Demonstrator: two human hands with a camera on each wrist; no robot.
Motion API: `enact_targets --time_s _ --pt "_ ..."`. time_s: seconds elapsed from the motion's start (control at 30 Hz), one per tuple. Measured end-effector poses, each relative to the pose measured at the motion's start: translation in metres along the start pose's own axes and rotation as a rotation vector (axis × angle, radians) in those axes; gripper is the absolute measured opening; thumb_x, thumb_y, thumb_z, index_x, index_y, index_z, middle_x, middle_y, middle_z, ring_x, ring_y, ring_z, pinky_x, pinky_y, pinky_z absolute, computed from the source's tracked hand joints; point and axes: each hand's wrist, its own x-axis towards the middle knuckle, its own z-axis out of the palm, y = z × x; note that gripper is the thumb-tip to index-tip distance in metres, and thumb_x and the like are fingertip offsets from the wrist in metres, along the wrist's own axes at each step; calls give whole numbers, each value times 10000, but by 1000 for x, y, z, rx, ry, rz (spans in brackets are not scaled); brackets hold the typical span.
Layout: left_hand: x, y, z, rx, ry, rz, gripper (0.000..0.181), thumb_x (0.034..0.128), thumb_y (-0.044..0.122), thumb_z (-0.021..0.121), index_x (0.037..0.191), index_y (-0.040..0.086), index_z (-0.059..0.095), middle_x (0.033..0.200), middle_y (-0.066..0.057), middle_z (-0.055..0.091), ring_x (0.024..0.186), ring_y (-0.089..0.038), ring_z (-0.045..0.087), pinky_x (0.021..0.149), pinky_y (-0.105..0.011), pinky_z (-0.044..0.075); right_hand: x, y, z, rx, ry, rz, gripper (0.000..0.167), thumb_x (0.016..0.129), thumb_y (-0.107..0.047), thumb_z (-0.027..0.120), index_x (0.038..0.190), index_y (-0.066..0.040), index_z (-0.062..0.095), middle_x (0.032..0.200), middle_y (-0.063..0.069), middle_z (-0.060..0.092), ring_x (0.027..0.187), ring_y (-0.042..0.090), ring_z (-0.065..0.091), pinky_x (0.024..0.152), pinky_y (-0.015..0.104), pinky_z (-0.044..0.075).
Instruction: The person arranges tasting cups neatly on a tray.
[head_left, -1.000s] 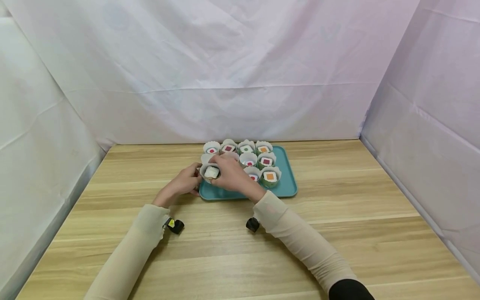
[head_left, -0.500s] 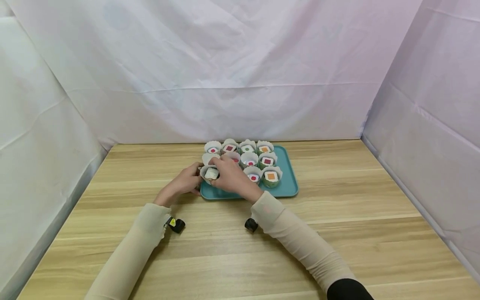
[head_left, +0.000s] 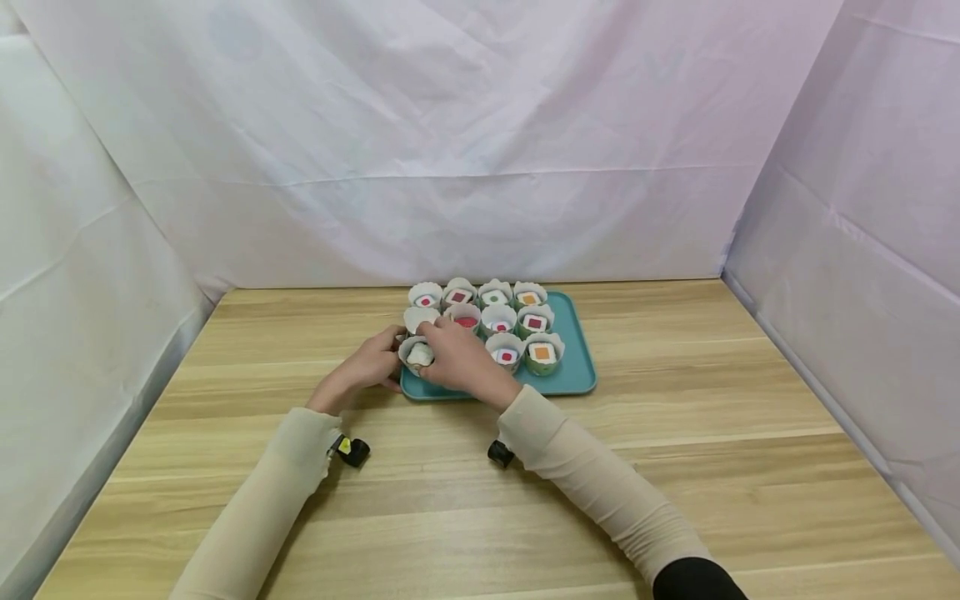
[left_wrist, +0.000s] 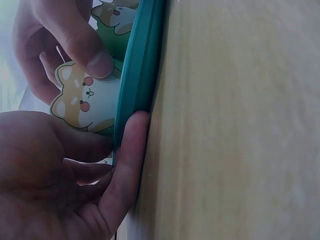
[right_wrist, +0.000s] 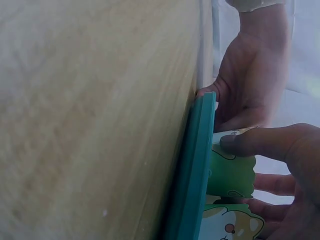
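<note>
In the head view, my right hand (head_left: 461, 358) grips a paper baking cup (head_left: 408, 367) at the tray's front left. A plain white piece (head_left: 420, 355) lies inside that cup. The right wrist view has the right thumb (right_wrist: 235, 144) against the cup's green side. My left hand (head_left: 372, 360) is at the left end of the teal tray (head_left: 576, 358), thumb and fingers on either side of its rim. In the left wrist view, a left-hand digit (left_wrist: 132, 135) lies on the rim's outer side, and another is beside the cup with a dog face (left_wrist: 87, 97).
Several more paper cups fill rows on the tray, holding white pieces with coloured centres, such as an orange one (head_left: 542, 353). A wooden table (head_left: 420, 517) lies under the tray, close to a white cloth (head_left: 480, 208) behind it.
The right hand and its front-left cup have shifted slightly left and toward the table's near side. More of the red-topped cup behind shows now. The left hand has stayed at the tray's edge.
</note>
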Motion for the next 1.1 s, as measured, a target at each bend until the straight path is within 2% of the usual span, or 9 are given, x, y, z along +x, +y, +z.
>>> enact_targets --time_s 0.27,0.4,0.57,0.8,0.93,1.1 --pt "-1 1 0 -2 3 6 603 970 -5 364 1570 -4 305 1293 -285 509 870 -270 645 665 -354 669 -1 0 2 -39 3 -26 468 945 -264 750 1357 -115 586 1149 75 648 904 188 599 695 281 537" --pt "-1 0 0 -2 1 4 574 998 13 350 1570 -9 302 1297 -293 500 872 -272 645 667 -350 668 0 0 3 -52 1 -29 492 943 -262 748 1372 -112 556 1110 71 650 867 184 595 670 280 526" --pt "-1 1 1 2 3 -1 529 1050 65 336 1573 -4 301 1300 -294 500 892 -277 641 672 -346 669 0 -1 3 -64 0 -28 541 939 -272 751 1407 -122 527 1114 74 658 867 191 609 666 292 539" --pt "0 1 0 8 0 9 526 1071 95 330 1584 -10 282 1310 -303 507 915 -295 642 679 -369 673 0 -1 2 -50 17 -26 471 924 -242 772 1327 -110 568 1062 77 638 849 188 581 654 272 515" --pt "0 1 0 10 2 6 525 1070 86 332 1583 -9 278 1299 -299 505 906 -286 640 674 -363 672 -4 -2 -3 -31 27 -36 477 926 -257 777 1328 -97 577 1087 84 625 868 190 573 673 266 516" --pt "0 1 1 5 8 -1 507 1079 88 326 1576 -2 291 1312 -307 506 892 -273 648 670 -355 672 -13 -2 -18 42 64 -25 499 940 -298 764 1362 -107 577 1173 81 628 954 196 591 741 299 551"
